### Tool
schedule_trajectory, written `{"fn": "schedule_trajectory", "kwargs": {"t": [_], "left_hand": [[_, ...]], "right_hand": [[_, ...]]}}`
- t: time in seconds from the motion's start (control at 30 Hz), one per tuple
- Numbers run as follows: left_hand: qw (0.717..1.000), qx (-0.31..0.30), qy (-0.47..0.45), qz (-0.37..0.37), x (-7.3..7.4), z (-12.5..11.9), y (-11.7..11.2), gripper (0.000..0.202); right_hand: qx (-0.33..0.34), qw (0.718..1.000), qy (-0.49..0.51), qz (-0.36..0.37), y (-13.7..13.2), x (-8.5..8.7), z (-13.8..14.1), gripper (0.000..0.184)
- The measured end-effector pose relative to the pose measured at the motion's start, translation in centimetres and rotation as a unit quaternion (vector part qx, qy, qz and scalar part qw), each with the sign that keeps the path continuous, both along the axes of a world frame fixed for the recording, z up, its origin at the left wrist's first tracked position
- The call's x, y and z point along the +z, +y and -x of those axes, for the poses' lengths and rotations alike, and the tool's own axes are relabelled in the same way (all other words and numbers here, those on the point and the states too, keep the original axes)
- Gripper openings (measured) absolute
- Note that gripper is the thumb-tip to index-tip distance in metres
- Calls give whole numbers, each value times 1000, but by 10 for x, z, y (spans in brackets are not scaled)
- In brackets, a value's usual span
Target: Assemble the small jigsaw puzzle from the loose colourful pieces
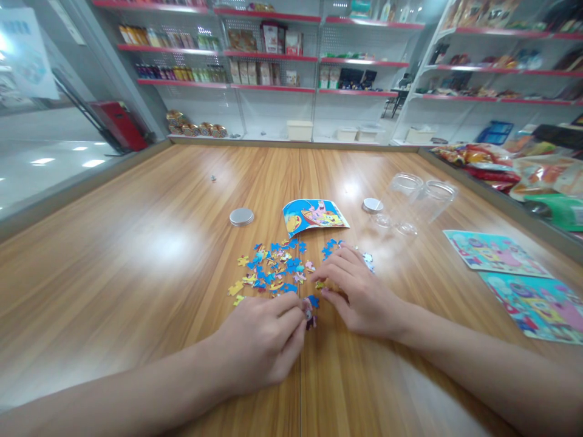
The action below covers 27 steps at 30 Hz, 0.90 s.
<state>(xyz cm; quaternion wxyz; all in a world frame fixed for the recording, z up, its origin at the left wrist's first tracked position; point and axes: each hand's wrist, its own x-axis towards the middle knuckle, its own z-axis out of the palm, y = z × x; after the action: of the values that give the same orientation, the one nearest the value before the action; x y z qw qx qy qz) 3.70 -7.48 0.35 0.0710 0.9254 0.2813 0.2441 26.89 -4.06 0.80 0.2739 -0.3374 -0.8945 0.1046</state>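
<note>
Several small jigsaw pieces (273, 270), mostly blue and yellow, lie scattered on the wooden table (136, 255). My left hand (262, 340) rests on the table at the pile's near edge, its fingers pinched on a puzzle piece (310, 315). To its right, my right hand (359, 294) lies palm down with its fingers curled, the fingertips touching pieces at the pile's right side. A cartoon reference picture (314, 215) lies just beyond the pile.
A round metal lid (241, 216) lies left of the picture and another lid (372, 205) lies right of it. Two clear plastic jars (419, 197) lie on their sides. Two finished puzzle boards (514, 273) sit at the right. Store shelves (273, 67) stand behind.
</note>
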Motion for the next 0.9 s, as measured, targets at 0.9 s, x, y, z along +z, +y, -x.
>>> {"fn": "schedule_trajectory", "kwargs": {"t": [0.9], "left_hand": [[997, 13, 78, 7, -4, 1, 4, 17]], "right_hand": [[92, 995, -1, 34, -2, 3, -1, 32]]}}
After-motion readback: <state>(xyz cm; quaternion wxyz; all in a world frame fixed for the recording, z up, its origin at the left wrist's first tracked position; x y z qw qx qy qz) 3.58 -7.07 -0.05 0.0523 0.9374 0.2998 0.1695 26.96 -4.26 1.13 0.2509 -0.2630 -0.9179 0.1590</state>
